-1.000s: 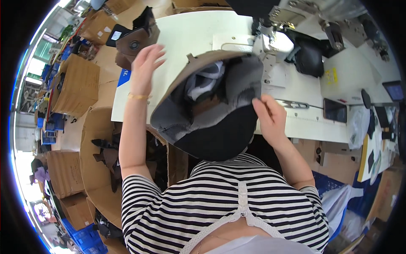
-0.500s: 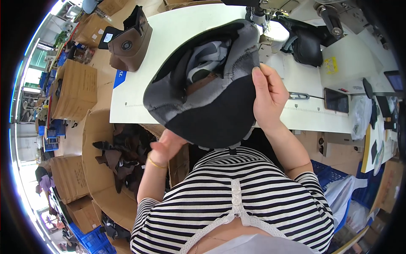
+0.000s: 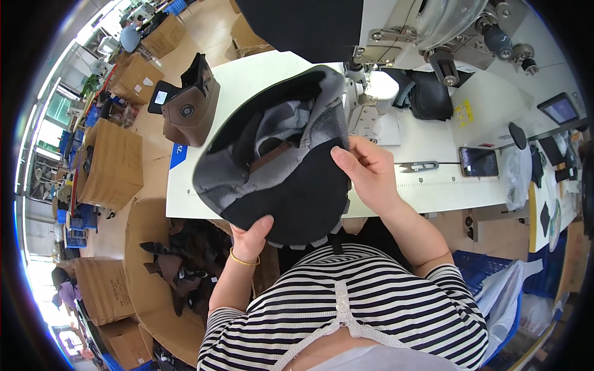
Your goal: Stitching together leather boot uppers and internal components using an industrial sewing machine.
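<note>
A black sewn piece with a grey plush lining (image 3: 297,195) is held tilted over the near edge of the white table (image 3: 238,86). Its hollow faces up, showing folded grey lining and a brown strip inside; small tabs line its lower rim. My left hand (image 3: 250,240) is closed on the lower left rim, thumb on top and fingers hidden beneath. With thumb and bent fingers, my right hand (image 3: 371,176) grips the right side. The sewing machine's needle area (image 3: 356,68) is just beyond the piece's upper right.
A brown moulded piece with a round fitting (image 3: 189,111) stands at the table's left. To the right lie thread snips (image 3: 421,166), a phone (image 3: 478,162) and stacked black pieces (image 3: 431,96). An open cardboard box (image 3: 143,247) holding dark pieces is below left.
My left hand, off the rim with its thumb raised before, now has its thumb on the piece. The piece and my right hand sit lower and further left in view; the whole view has also shifted.
</note>
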The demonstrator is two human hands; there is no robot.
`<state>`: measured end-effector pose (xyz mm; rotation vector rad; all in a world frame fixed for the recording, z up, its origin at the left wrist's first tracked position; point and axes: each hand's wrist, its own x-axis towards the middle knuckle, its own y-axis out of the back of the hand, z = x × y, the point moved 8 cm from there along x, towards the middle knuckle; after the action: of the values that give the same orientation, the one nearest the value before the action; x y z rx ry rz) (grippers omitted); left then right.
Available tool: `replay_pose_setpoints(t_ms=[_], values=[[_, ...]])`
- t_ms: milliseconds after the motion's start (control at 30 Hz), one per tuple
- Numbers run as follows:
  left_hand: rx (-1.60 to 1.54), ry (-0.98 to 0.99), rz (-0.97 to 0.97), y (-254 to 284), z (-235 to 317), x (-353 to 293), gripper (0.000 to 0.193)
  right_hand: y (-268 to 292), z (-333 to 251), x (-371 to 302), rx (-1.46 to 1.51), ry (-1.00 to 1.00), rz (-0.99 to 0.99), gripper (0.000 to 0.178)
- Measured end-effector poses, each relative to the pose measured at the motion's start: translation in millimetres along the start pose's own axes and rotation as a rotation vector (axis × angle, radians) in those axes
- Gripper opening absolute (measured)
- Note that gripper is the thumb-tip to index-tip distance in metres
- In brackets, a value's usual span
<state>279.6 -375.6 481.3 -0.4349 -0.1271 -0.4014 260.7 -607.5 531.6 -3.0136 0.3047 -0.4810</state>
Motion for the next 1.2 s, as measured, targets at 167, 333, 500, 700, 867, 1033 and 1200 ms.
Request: replay_pose_setpoints(t_ms=[167, 333, 500, 700, 867, 1033, 1200], values=[[-0.177, 0.145, -0.202, -15.8, -6.3, -0.6, 0.045, -0.3, 11.1, 9.9, 0.004, 0.022, -0.021, 0.024], [0.012, 0.091, -0.239, -24.5, 1.0, 13.2, 0.045, 1.4, 34.3, 10.7, 0.04, -0.215, -0.116, 0.017], [0.129, 0.039, -0.122, -26.5, -3.6, 27.0, 0.047, 6.7, 33.6, 23.2, 0.141, -0.248, -0.103, 0.019], [-0.027, 0.085, -0.032, -43.8, 5.6, 61.4, 0.041, 11.0, 43.1, 5.5, 0.31, -0.324, -0.054, 0.017], [-0.042, 0.171, -0.068, -46.7, 1.8, 83.7, 0.05, 17.4, 31.0, 1.5, 0.319, -0.255, 0.031, 0.015], [-0.084, 0.212, -0.079, -51.5, 8.7, 93.5, 0.043, 15.4, 24.6, 2.2, 0.342, -0.255, 0.092, 0.016], [-0.083, 0.195, 0.005, -50.2, 8.5, 85.9, 0.039, 13.4, 23.1, -4.6, 0.427, -0.27, 0.123, 0.013]])
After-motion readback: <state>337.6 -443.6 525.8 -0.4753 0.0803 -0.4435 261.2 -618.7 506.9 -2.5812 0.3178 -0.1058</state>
